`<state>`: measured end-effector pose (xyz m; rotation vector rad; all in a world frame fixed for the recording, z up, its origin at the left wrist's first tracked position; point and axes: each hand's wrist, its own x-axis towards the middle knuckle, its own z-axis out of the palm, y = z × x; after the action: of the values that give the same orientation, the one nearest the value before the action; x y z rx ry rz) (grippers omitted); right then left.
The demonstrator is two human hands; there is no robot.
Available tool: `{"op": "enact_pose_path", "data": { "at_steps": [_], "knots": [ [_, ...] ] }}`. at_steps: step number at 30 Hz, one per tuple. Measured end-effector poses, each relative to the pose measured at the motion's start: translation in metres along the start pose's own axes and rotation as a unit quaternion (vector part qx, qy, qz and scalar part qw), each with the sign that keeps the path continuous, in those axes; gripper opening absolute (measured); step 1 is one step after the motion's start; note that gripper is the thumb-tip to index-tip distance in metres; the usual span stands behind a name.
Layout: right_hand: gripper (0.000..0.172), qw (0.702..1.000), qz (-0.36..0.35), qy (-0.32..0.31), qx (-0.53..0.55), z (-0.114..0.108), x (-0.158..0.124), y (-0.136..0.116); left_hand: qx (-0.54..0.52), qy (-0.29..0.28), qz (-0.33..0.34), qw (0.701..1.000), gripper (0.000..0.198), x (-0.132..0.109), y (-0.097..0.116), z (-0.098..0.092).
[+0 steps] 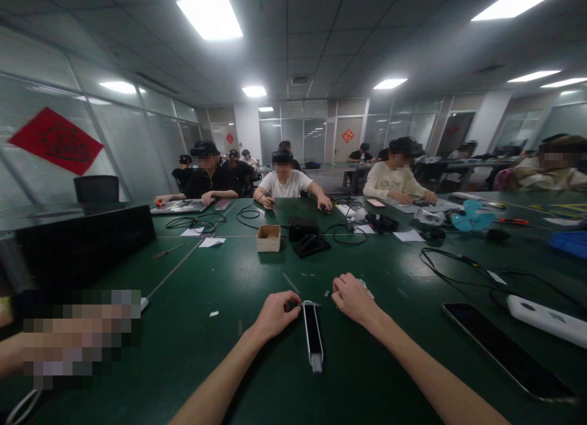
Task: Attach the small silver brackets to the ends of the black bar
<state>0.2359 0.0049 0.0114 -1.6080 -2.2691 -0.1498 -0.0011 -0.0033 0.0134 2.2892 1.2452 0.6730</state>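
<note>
My left hand (pixel 276 315) and my right hand (pixel 353 300) rest on the green workbench (pixel 202 358), close together, with their fingers curled. Between them lies a slim black-and-white device (pixel 313 336) with a metal tip, and my left fingertips are at its far end. Tiny metal pieces (pixel 327 293) lie just left of my right fingers. A small white piece (pixel 364 286) sits partly behind them. Whatever my fingertips may hold is hidden.
A black smartphone (pixel 507 351) and a white power strip (pixel 548 320) lie to my right, beyond black cables (pixel 454 269). Ahead stand a small cardboard box (pixel 268 238) and a black pouch (pixel 302 228). Several co-workers (pixel 285 183) sit across the bench. A blurred arm (pixel 77 339) intrudes at left.
</note>
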Motion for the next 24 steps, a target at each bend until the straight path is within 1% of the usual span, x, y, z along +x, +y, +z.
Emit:
{"op": "enact_pose_path", "data": {
  "at_steps": [4, 8, 15, 20, 24],
  "knots": [
    [0.014, 0.999, -0.031, 0.016, 0.032, 0.003, -0.004, -0.012, 0.009, 0.012, 0.011, 1.000, 0.017, 0.000, -0.002, 0.002],
    [0.015, 0.997, -0.059, 0.023, 0.053, 0.003, -0.007, -0.017, 0.012, 0.016, 0.013, 1.000, 0.015, 0.001, -0.005, 0.005],
    [0.015, 0.996, -0.067, -0.009, 0.064, 0.001, -0.009, -0.019, 0.010, 0.027, 0.014, 0.999, 0.013, 0.002, -0.008, 0.009],
    [0.013, 0.993, -0.090, -0.043, 0.061, 0.002, -0.011, -0.018, 0.008, 0.035, 0.017, 0.999, 0.013, 0.003, -0.012, 0.011],
    [0.014, 0.991, -0.100, -0.052, 0.065, 0.001, -0.012, -0.020, 0.007, 0.041, 0.020, 0.999, 0.013, 0.003, -0.013, 0.012]
  ]
}}
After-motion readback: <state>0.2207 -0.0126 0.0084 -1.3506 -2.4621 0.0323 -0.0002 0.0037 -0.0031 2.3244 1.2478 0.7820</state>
